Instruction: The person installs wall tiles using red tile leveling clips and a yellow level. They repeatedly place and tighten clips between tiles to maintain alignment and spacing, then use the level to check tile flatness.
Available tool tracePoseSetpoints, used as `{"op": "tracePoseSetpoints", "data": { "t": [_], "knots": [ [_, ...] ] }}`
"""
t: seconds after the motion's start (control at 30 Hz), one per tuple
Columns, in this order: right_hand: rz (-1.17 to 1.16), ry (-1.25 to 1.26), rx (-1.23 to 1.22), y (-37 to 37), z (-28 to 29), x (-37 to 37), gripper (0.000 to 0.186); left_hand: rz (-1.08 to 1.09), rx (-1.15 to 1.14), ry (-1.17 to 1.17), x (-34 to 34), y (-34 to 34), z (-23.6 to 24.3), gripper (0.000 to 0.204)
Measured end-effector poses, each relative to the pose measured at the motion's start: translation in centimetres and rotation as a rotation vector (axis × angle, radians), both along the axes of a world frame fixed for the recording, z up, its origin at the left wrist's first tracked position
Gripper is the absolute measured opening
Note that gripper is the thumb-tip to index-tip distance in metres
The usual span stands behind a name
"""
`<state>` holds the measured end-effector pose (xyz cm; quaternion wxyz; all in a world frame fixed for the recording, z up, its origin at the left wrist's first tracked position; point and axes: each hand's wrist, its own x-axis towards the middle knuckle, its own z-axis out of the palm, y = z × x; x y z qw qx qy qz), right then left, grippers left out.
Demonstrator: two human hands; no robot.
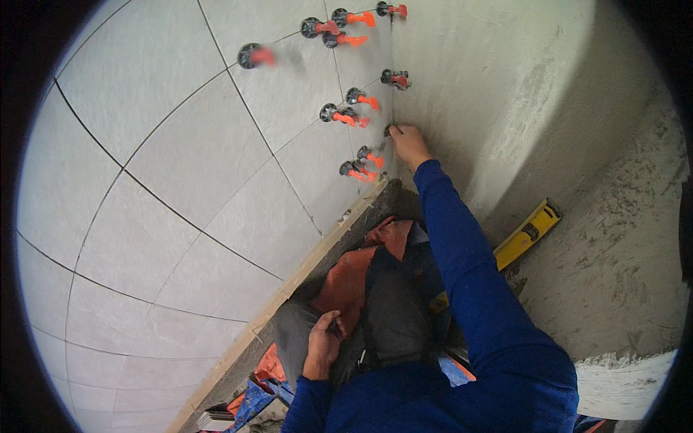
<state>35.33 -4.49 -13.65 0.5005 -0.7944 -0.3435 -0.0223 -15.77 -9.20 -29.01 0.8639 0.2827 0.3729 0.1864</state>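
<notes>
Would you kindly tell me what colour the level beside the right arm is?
The level is yellow with black parts; the head view shows it best.

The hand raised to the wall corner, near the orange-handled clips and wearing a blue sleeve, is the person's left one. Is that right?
Not quite: it is the right hand, not the left. The head view shows it raised to the wall corner, near the orange-handled clips, in a blue sleeve.

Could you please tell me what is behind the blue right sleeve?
A yellow level shows beside the blue right sleeve, partly behind it; the part directly behind is covered.
</notes>
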Motion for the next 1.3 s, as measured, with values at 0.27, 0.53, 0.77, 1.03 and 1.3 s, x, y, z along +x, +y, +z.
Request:
{"op": "tracePoseSetpoints", "data": {
  "t": [0.27, 0.53, 0.77, 1.03, 1.3],
  "knots": [
    [0.009, -0.061, -0.044, -0.6, 0.7, -0.4, 0.042, 0.033, 0.030, -0.034, -0.4, -0.1, 0.2, 0.018],
    [0.005, 0.165, -0.001, -0.6, 0.3, 0.1, 0.041, 0.026, 0.042, -0.022, -0.2, -0.3, 0.8, 0.017],
    [-0.051, 0.224, 0.100, -3.1, 1.7, -2.9, 0.035, 0.037, 0.029, -0.045, -0.5, -0.2, 0.8, 0.018],
    [-0.134, -0.330, 0.032, -2.9, 0.7, -3.3, 0.030, 0.032, 0.004, -0.032, -0.2, -0.1, 0.3, 0.019],
    [-0.003, 0.355, 0.225, -1.8, 0.6, -1.4, 0.034, 0.018, 0.035, -0.021, -0.2, -0.3, 0.8, 0.017]
  ]
}}
